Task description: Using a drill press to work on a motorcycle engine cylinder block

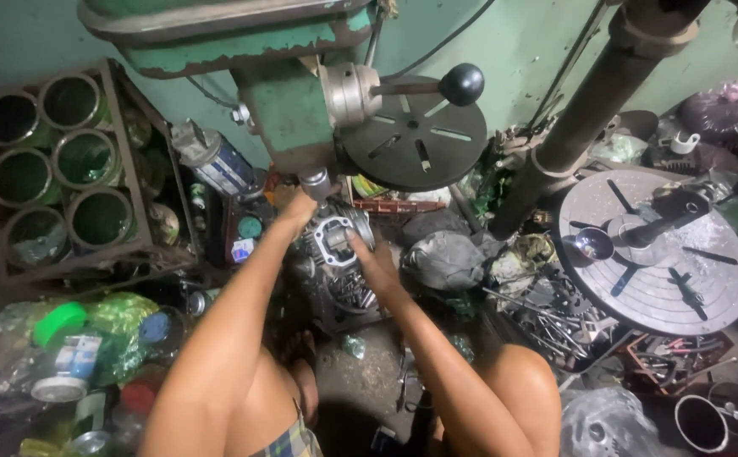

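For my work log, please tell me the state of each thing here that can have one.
Left hand: resting on the engine part, at its top.
Right hand: flat on the engine part.
Engine part: under the drill spindle.
Round slotted table: tilted, bare.
Green cans: open, stacked in the rack.

One head-worn camera looks steeply down, close over a cluttered workshop floor [360,381].

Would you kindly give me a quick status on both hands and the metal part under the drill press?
Left hand up at the drill chuck. Right hand resting on the metal engine casting. Grip unclear. Scrap metal crowds the right side.
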